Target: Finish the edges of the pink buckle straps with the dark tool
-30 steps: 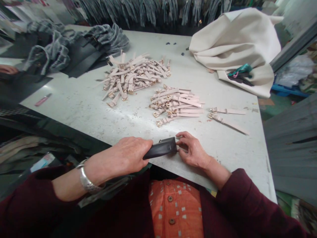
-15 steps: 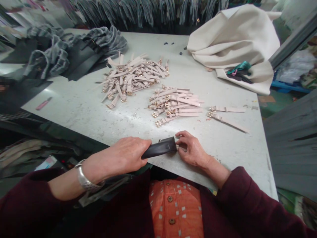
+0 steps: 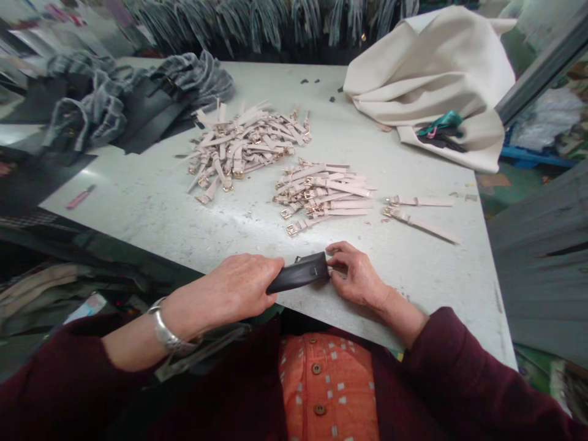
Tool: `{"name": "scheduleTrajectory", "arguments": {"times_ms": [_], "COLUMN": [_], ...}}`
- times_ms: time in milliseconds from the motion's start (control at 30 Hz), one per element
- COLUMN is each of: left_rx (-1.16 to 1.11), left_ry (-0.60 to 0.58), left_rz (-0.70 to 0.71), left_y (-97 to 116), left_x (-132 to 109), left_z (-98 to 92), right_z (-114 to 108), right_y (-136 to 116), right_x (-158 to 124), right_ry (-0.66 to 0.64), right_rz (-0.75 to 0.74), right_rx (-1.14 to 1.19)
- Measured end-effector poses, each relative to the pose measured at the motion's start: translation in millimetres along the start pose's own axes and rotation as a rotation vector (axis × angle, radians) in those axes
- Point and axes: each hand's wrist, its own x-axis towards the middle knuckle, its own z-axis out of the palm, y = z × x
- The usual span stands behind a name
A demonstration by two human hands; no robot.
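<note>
**Colours on your bench**

You hold a black strap over a pale grey-white table. Beyond it lie 2 piles of blush-pink straps with gold buckles. Your sleeves are dark maroon, your shirt orange with small pale squares. A cream cloth sits far right, grey-striped fabric far left.

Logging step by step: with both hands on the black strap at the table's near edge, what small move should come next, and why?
Probably a short pull of the black strap rightward by the right hand. The left hand has its grip closed over one end, the right fingertips pinch the other end by a small metal fitting, and the strap lies on the table.
</note>
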Motion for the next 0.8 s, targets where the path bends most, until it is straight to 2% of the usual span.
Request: {"name": "scheduleTrajectory", "arguments": {"times_ms": [233, 333, 467, 533, 633, 800], "left_rx": [-0.112, -0.12, -0.136, -0.15, -0.191, -0.297], "left_ry": [-0.058, -0.074, -0.074, -0.064, -0.069, -0.085], "left_rz": [-0.118, -0.084, -0.037, -0.026, -0.043, -0.132], "left_y": [-42.5, -38.6, -17.1, -13.2, -22.6, -47.2], "left_x": [-10.3, -9.8, 5.7, 13.2, 15.5, -0.3], "left_z": [-4.6, -5.2, -6.3, -6.5, -4.8, 1.5], "right_z": [0.8, 0.4, 1.4, 1.9, 2.0, 0.3], "right_y": [1.8, 1.3, 2.0, 2.3, 2.1, 1.0], "right_x": [0.0, 0.6, 0.7, 0.6, 0.4, 0.6], "right_ry": [0.002, -0.011, 0.005, 0.011, 0.011, 0.009], "right_rz": [-0.008, -0.008, -0.002, 0.0, -0.003, 0.003], "right_rx": [0.028, 0.033, 0.043, 0.039, 0.028, 0.039]}}
